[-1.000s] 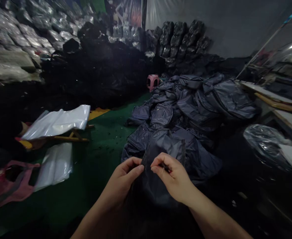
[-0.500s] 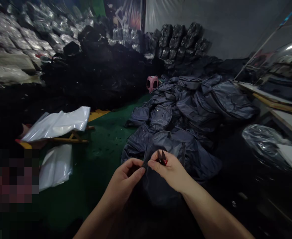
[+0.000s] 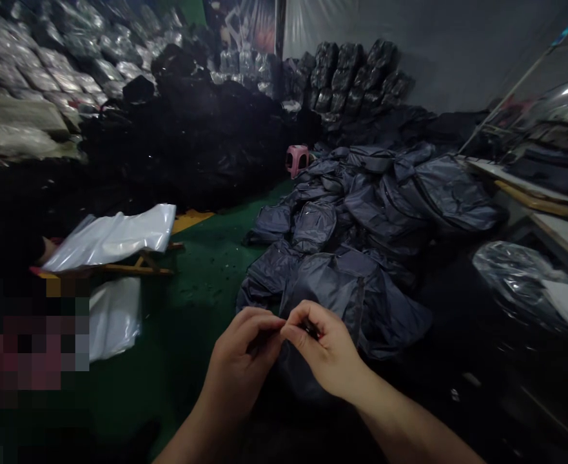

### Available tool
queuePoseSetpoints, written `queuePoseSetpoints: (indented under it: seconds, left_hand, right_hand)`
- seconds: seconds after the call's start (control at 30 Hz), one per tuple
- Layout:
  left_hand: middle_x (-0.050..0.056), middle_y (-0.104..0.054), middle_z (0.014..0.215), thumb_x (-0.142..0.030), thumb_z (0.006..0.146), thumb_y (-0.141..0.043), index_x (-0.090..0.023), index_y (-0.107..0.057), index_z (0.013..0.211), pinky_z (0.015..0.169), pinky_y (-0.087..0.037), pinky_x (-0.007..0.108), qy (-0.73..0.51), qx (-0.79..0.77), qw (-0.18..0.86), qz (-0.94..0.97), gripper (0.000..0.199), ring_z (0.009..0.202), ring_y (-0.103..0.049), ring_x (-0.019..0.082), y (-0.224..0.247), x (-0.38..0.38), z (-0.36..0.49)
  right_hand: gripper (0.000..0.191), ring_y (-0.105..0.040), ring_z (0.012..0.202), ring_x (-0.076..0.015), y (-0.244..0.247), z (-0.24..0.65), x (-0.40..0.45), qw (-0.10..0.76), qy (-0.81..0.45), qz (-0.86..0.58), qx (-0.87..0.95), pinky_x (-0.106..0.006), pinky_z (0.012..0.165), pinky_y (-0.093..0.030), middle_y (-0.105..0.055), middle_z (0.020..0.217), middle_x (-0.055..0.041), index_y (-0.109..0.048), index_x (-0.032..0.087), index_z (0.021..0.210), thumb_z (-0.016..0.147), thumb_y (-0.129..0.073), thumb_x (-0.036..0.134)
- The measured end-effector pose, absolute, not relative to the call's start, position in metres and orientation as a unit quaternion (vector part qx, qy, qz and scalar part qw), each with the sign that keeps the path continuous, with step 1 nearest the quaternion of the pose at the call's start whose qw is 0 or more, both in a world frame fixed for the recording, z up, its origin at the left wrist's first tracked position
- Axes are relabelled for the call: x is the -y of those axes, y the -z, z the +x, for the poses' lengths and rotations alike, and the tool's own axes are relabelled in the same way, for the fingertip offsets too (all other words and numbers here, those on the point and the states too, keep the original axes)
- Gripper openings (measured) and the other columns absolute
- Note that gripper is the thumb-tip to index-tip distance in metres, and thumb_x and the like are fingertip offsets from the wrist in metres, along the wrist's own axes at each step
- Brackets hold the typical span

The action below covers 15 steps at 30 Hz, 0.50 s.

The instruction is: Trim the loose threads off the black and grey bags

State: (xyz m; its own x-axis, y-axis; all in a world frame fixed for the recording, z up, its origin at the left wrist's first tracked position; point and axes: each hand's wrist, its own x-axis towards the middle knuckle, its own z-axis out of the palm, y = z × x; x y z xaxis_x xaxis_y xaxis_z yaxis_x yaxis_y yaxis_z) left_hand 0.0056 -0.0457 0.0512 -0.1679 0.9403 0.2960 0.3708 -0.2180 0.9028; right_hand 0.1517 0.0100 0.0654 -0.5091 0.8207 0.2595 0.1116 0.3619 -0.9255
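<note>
In front of me, my left hand (image 3: pixel 245 354) and my right hand (image 3: pixel 325 351) meet fingertip to fingertip. A dark grey-blue backpack (image 3: pixel 303 370) hangs just below them, and the left thumb and forefinger pinch its edge; the exact spot is hidden by the fingers. Tucked in my curled right hand are thread snips (image 3: pixel 309 327) with red and black showing; their blades are mostly covered now. The right thumb and forefinger are closed against the left fingertips. Directly beyond the hands lies a heap of similar dark backpacks (image 3: pixel 315 225).
A pink stool (image 3: pixel 296 160) stands behind the heap. To the left, clear plastic bags (image 3: pixel 119 232) lie on a low wooden stand (image 3: pixel 141 267) beside a partly seen person. A large black pile (image 3: pixel 191 135) rises behind. At right are a table (image 3: pixel 564 238) and clear plastic wrap (image 3: pixel 516 277).
My hands have come together so the fingertips touch. The right hand has turned, and the snips' blades, upright before, are now mostly hidden in it.
</note>
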Motion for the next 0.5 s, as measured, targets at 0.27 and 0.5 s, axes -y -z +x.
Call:
queuePoseSetpoints:
  seconds: [0.27, 0.5]
  left_hand:
    - [-0.001, -0.062, 0.085, -0.035, 0.081, -0.060, -0.022, -0.063, 0.085, 0.073, -0.041, 0.020, -0.505, -0.614, 0.379, 0.473, 0.014, 0.081, -0.055, 0.012, -0.057, 0.044, -0.002]
    - [-0.003, -0.057, 0.072, -0.035, 0.072, -0.069, -0.019, -0.058, 0.083, 0.058, -0.041, 0.017, -0.564, -0.501, 0.612, 0.239, 0.022, 0.062, -0.052, 0.007, -0.061, 0.040, -0.001]
  right_hand:
    - [0.018, -0.051, 0.069, -0.0118, -0.067, 0.161, -0.022, 0.376, -0.445, -0.349, 0.734, -0.022, 0.062, -0.040, -0.054, 0.081, 0.0027, -0.050, 0.022, 0.098, 0.086, -0.060, 0.031]
    - [0.015, -0.054, 0.076, -0.0142, -0.083, 0.173, -0.021, 0.269, -0.307, -0.367, 0.836, -0.026, 0.067, -0.040, -0.057, 0.089, 0.0011, -0.052, 0.023, 0.098, 0.087, -0.058, 0.032]
